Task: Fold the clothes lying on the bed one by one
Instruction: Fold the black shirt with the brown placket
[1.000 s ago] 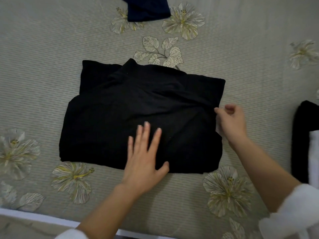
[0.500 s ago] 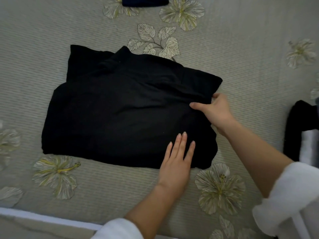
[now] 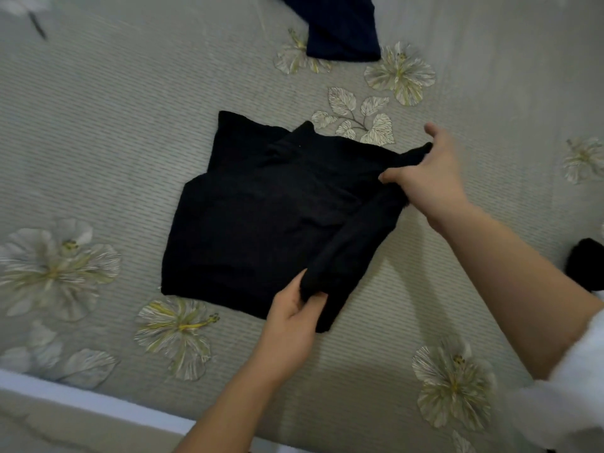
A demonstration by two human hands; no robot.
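Bed (image 3: 98,132): grey-green ribbed cover printed with pale flowers; its white edge runs along the lower left of the view.

Black garment (image 3: 255,217): lies partly folded on the bed near the centre of the view, collar toward 12 o'clock. Half a second ago its right side lay flat on the cover. That right edge is now raised off the bed and gathered into a thick roll running from about 5 o'clock to 1 o'clock across the garment. The rest of the garment remains flat.

Left hand (image 3: 294,322): at the garment's 5 o'clock corner. Previously it lay flat, palm down, on the fabric. Its fingers (image 3: 295,286) are now closed around the lower end of the raised roll, thumb on top.

Navy garment (image 3: 343,27): at 12 o'clock, well apart from the black one, cut off by the top of the view.

Right hand (image 3: 431,178): at the garment's 2 o'clock corner. Earlier it pinched the flat right edge; now it grips the upper end of the roll, thumb and fingers clamped on the fabric, one finger sticking up free.

Dark item (image 3: 588,263): at 3 o'clock by the view's edge, mostly cut off; kind not determinable.

No containers in view.
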